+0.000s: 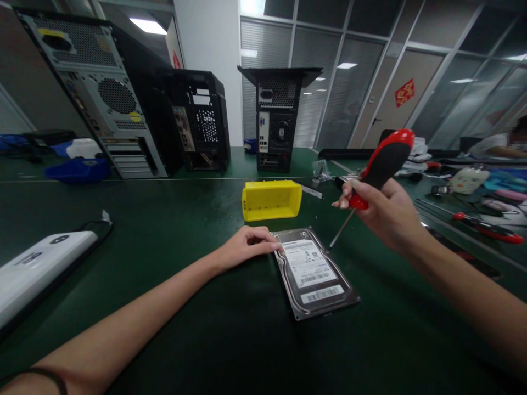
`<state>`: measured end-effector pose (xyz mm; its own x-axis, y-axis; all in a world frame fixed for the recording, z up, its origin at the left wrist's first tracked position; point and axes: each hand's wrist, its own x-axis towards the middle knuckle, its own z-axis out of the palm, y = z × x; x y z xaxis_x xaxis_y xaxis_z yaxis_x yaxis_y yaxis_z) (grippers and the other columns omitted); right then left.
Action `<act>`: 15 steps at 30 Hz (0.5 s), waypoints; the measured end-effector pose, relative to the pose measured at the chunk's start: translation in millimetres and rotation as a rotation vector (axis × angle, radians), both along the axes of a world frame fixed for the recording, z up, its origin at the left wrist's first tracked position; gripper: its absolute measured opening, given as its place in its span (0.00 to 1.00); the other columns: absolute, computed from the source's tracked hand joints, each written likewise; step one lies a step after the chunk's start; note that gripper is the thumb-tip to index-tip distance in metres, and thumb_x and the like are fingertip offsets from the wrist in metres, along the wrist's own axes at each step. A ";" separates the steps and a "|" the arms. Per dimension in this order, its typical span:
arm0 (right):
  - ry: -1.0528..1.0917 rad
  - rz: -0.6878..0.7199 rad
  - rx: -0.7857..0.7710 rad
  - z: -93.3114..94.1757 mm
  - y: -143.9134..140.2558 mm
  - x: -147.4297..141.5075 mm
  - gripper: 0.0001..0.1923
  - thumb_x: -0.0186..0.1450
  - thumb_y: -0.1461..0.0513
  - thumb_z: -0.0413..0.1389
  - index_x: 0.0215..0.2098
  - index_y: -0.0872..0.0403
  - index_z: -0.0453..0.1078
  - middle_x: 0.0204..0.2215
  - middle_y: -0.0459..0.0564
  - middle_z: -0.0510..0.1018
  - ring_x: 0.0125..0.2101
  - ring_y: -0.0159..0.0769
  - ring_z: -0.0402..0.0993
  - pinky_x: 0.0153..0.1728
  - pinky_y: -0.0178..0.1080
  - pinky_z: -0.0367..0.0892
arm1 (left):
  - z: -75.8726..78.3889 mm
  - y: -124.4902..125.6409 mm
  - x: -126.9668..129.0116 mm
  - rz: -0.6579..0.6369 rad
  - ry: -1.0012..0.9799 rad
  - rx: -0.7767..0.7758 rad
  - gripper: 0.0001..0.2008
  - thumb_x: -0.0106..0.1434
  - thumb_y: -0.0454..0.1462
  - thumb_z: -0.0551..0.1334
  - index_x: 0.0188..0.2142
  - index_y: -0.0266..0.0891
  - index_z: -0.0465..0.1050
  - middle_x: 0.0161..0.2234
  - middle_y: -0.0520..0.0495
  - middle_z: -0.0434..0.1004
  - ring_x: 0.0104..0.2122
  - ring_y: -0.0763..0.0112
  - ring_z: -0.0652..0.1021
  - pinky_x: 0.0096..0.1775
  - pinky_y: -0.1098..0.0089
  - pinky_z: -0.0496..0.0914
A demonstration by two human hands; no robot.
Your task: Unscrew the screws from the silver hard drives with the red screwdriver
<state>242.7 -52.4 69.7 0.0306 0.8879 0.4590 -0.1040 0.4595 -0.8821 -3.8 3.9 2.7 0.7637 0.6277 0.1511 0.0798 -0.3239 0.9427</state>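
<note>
A silver hard drive [315, 271] with a white label lies flat on the green table [173, 219] in front of me. My left hand [247, 244] rests on the table with its fingertips touching the drive's upper left corner. My right hand [385, 211] grips a screwdriver [381, 164] with a red and black handle. Its thin shaft slants down to the left, and the tip sits at the drive's upper right edge.
A yellow plastic bin [272, 200] stands just behind the drive. Three computer towers [278, 118] stand at the back of the table. A white flat device [37, 269] lies at the left. Tools and another red screwdriver [489, 230] lie at the right, near another person [504, 142].
</note>
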 end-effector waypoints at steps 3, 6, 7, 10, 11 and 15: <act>0.006 0.024 0.007 1.0 -0.7 -2.1 0.09 0.57 0.65 0.57 0.36 0.51 0.62 0.17 0.38 0.62 0.18 0.24 0.60 0.28 0.34 0.69 | 0.5 -0.4 0.4 0.000 -0.002 0.008 0.08 0.60 0.37 0.60 0.33 0.37 0.77 0.30 0.51 0.67 0.32 0.72 0.69 0.34 0.72 0.61; 0.027 0.070 -0.021 2.8 -1.9 -2.8 0.11 0.60 0.58 0.54 0.42 0.49 0.63 0.20 0.40 0.61 0.22 0.26 0.62 0.29 0.37 0.70 | -0.2 -0.2 0.4 -0.002 0.003 0.009 0.08 0.60 0.37 0.60 0.33 0.37 0.77 0.31 0.51 0.67 0.32 0.73 0.69 0.34 0.72 0.61; 0.032 0.081 -0.033 3.2 -2.0 -2.5 0.13 0.61 0.55 0.52 0.43 0.49 0.63 0.23 0.42 0.63 0.24 0.28 0.64 0.30 0.38 0.70 | -0.7 0.0 0.3 -0.002 0.003 0.010 0.08 0.60 0.37 0.60 0.33 0.37 0.77 0.30 0.51 0.67 0.32 0.73 0.69 0.34 0.72 0.61; 0.037 0.082 -0.043 3.2 -1.2 -0.8 0.16 0.63 0.54 0.48 0.46 0.51 0.64 0.30 0.46 0.67 0.29 0.30 0.69 0.35 0.39 0.71 | -2.6 1.0 0.3 0.001 0.001 0.017 0.08 0.60 0.38 0.60 0.33 0.37 0.77 0.30 0.51 0.67 0.32 0.73 0.68 0.33 0.72 0.60; 0.035 0.073 -0.039 2.8 -0.7 -0.3 0.15 0.63 0.55 0.49 0.46 0.52 0.64 0.32 0.46 0.68 0.30 0.30 0.70 0.36 0.38 0.71 | -3.0 1.3 0.4 0.001 -0.003 0.017 0.08 0.60 0.38 0.61 0.33 0.37 0.77 0.30 0.51 0.67 0.31 0.73 0.68 0.33 0.72 0.60; 0.021 0.017 -0.001 0.6 0.7 0.6 0.11 0.62 0.61 0.52 0.43 0.54 0.66 0.33 0.46 0.71 0.33 0.29 0.72 0.41 0.36 0.69 | -3.1 1.4 0.8 -0.010 -0.014 0.013 0.08 0.60 0.38 0.60 0.33 0.37 0.77 0.30 0.51 0.67 0.32 0.73 0.68 0.34 0.72 0.60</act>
